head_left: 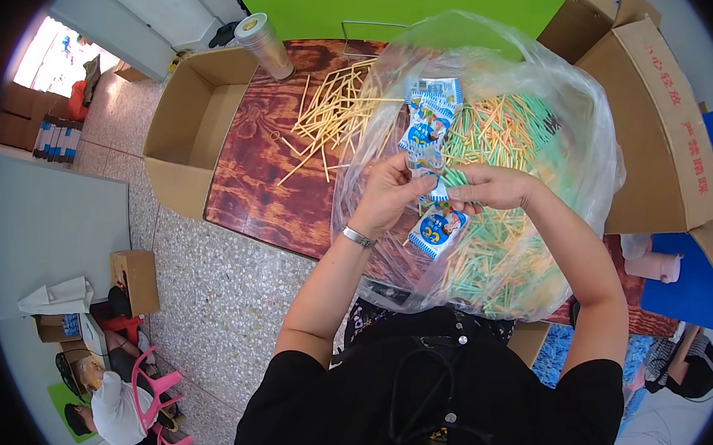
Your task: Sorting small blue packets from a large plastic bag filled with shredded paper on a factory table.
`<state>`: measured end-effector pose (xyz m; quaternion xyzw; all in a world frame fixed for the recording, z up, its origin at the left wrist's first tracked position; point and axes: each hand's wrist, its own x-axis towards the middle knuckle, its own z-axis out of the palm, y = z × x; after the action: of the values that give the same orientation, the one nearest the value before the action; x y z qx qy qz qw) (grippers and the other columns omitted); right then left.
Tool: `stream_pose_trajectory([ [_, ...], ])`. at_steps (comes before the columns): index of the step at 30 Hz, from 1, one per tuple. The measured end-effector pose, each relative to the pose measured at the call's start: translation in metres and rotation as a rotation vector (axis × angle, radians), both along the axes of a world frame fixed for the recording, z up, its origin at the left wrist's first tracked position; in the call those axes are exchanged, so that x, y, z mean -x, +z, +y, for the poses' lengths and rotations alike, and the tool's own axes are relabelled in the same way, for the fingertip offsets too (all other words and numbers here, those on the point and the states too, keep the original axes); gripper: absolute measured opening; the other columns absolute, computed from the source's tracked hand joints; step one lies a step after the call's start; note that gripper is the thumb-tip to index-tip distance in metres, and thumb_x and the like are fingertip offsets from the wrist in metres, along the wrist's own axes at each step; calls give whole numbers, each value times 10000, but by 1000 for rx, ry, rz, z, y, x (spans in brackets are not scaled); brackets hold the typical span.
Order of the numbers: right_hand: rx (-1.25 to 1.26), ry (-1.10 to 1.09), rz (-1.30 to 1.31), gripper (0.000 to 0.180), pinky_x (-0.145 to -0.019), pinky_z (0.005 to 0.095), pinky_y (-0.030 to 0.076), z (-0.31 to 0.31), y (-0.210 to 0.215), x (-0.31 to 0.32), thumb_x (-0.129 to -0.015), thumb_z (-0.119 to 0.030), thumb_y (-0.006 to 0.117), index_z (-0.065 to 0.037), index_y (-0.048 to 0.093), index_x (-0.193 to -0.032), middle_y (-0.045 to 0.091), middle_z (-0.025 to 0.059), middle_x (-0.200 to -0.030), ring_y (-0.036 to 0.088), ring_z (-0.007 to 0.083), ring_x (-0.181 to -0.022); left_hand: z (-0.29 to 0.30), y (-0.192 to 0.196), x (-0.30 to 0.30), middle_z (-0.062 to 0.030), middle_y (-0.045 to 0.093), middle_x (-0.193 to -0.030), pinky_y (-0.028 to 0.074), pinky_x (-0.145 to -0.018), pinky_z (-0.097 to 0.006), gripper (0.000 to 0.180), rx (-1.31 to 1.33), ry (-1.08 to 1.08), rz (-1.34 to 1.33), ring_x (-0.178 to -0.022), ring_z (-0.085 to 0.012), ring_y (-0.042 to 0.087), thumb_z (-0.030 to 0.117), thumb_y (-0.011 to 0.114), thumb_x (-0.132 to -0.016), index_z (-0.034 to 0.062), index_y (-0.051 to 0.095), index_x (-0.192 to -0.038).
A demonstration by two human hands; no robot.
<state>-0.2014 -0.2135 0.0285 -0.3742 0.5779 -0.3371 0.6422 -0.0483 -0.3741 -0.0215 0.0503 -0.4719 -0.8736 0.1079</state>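
Observation:
A strip of small blue-and-white packets (427,132) runs down between my hands over a pile of thin sticks. My left hand (390,193) pinches the strip near its middle, thumb on top. Closed beside it, my right hand (491,188) has its fingertips against the strip; a small bunch of green sticks (455,178) shows at its thumb. The lowest packet (439,230) hangs under my fingers, with a stick tip poking out at its lower corner. Green, yellow and orange sticks (494,269) fill the large clear plastic bag (597,157) around my hands.
Loose pale sticks (335,113) lie on the reddish wooden table (252,174). An open carton (193,128) stands at its left end, near a tall canister (265,47). Another carton (657,128) and a pink cup (655,266) are at right. A person (125,405) sits lower left.

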Motion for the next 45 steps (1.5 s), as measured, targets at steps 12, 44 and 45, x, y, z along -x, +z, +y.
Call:
stream_pose_trajectory([
  [12,-326,440,1546,131,-653,314,554,-91,-49,-24,-803,-130,630,-86,721,-887,700,36,-877,677,187,-860,-11,-21,-20,-31,642,-890,521,-567,-226,141,261,417,-152,-698,-89,619,-1,654,-847,25,598,-974],
  [44,93,430,1389,384,-768,433,517,-43,128,-18,-788,-120,659,4,538,-1130,655,182,-973,638,362,-887,12,-18,-2,-62,632,-984,522,-627,-238,462,755,406,-25,-857,-145,627,8,758,-732,38,578,-1157],
  [45,246,340,1294,410,-797,434,504,-36,128,-6,-794,-125,667,-8,528,-1162,653,173,-960,632,352,-908,11,-17,0,-58,640,-991,528,-632,-238,462,657,338,-50,-860,-135,633,19,758,-741,35,572,-1164],
])
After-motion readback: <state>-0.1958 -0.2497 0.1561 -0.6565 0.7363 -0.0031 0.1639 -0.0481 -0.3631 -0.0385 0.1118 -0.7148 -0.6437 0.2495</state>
